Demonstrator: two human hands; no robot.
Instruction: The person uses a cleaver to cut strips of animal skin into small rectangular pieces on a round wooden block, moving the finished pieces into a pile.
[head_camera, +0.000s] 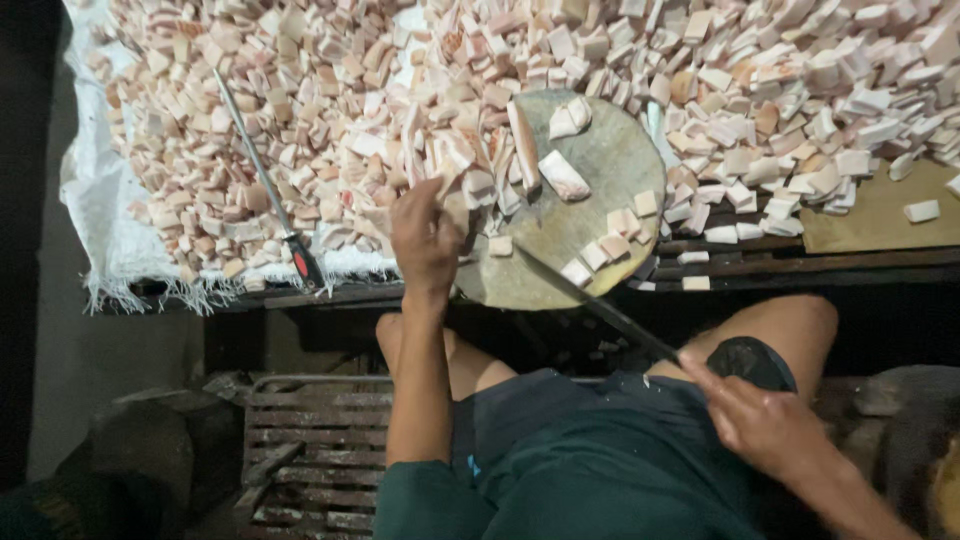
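Observation:
A round wooden chopping block (590, 170) sits at the table's near edge with strips and small cubes of pale pink meat (563, 175) on it. My left hand (425, 235) rests at the block's left rim, fingers closed on a piece of the meat. My right hand (765, 420) is low by my right knee, gripping the handle of a long knife (600, 305) whose dark blade runs up and left to the block's front edge.
A huge heap of cut meat cubes (420, 80) covers a white cloth (110, 230) across the table. A sharpening steel with a red-and-black handle (270, 190) lies on the heap at left. A brown board (880, 215) is at right. Wooden slats (320, 440) lie below.

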